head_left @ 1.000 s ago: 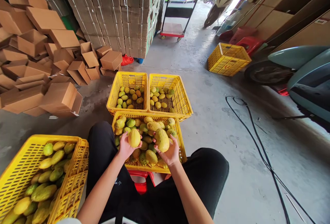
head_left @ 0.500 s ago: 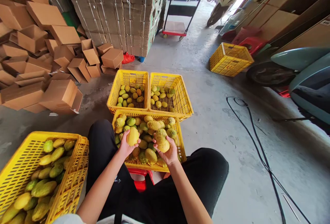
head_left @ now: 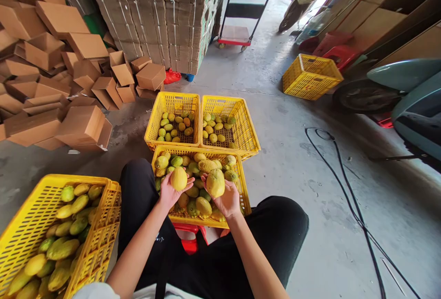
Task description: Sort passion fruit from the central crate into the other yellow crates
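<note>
On the palm and fingers of my left hand (head_left: 171, 192) rests a round yellow fruit (head_left: 178, 178). A larger yellow-green fruit (head_left: 215, 183) lies in my right hand (head_left: 228, 199), against its fingers. Both hands are palm up above a yellow crate (head_left: 245, 188) full of yellow and green fruits, which stands between my knees. Just beyond it, a left crate (head_left: 149, 129) and a right crate (head_left: 250, 129) each hold a layer of smaller fruits.
Another fruit-filled crate (head_left: 24, 211) stands at my left. Cardboard boxes (head_left: 79, 124) are heaped at the back left. A hand cart (head_left: 234, 36), a yellow crate (head_left: 310, 78), a scooter (head_left: 416, 106) and a black cable (head_left: 347, 198) are farther off.
The fruit in my right hand has turned and now shows a smoother side. Both hands have opened out more under their fruits. The view has shifted slightly.
</note>
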Demonstrator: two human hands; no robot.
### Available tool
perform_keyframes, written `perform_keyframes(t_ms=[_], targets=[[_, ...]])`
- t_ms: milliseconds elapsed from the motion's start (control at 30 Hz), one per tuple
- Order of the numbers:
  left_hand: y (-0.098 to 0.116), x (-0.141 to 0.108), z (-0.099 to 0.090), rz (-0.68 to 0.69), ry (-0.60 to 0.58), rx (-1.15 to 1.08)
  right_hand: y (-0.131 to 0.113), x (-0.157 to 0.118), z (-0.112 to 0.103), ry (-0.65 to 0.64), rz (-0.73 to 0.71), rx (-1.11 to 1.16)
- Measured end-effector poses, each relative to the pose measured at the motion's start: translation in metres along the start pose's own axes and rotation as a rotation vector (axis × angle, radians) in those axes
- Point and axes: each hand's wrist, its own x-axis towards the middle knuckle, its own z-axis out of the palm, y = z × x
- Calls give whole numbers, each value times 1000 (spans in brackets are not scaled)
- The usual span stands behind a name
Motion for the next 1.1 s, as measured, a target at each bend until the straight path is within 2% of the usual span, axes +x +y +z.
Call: perform_keyframes(t_ms=[67, 233, 367, 567, 667, 833, 1000, 1100], targets=[[1, 0, -1, 7, 2, -24, 1, 0, -5, 19, 1, 10], [1, 3, -3, 21, 96, 23, 6, 4, -15, 54, -9, 14], [-3, 4, -1, 11, 55, 96, 9, 8, -11, 100, -19, -34], [-3, 3, -1, 8, 14, 115, 4, 4, -1, 103, -22, -15], [-2, 2, -4, 30, -40, 76, 0, 0, 7, 74, -38, 27], [1, 0, -1, 74, -40, -26, -1, -5, 17, -12, -32, 48], [4, -5, 7, 83, 4, -38, 1, -6, 10, -23, -9, 12], [3, -6, 8, 72, 34, 7, 3, -3, 3, -28, 54, 20]])
